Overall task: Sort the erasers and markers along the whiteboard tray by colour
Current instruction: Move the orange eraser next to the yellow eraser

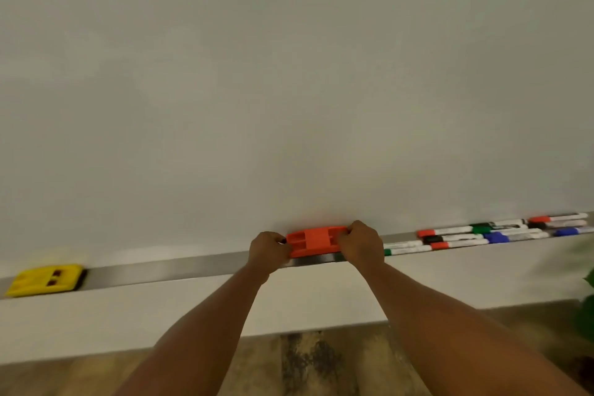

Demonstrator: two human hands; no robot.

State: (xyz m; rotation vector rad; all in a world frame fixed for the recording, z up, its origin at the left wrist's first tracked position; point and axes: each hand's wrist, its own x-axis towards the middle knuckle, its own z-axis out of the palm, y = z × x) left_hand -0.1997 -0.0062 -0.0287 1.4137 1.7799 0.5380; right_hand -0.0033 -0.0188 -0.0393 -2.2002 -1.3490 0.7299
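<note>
We hold the orange eraser at both ends, left hand on its left end, right hand on its right end. Fingers of both hands are curled and pressed onto the eraser's ends, gripping it; single fingertips are too blurred to tell apart. The eraser sits on the tray, roughly mid-length, long side along the tray, its back against the whiteboard. Whether it rests flat or is lifted slightly, we cannot tell. A yellow eraser lies on the tray well to the left of the orange eraser, apart from everything else. To the right of the orange eraser, just past our right hand, a bunch of markers lies along the tray in rough rows, touching or overlapping one another: white barrels with red, green, black and blue caps, colours mixed. The nearest of them is a green-capped marker, close to our right wrist. Further right of the orange eraser, at the frame edge, some green leaves show, blurred. Below the tray runs a pale ledge or wall band, then a wood-look floor. Both forearms reach up from the bottom of the frame towards the orange eraser.
</note>
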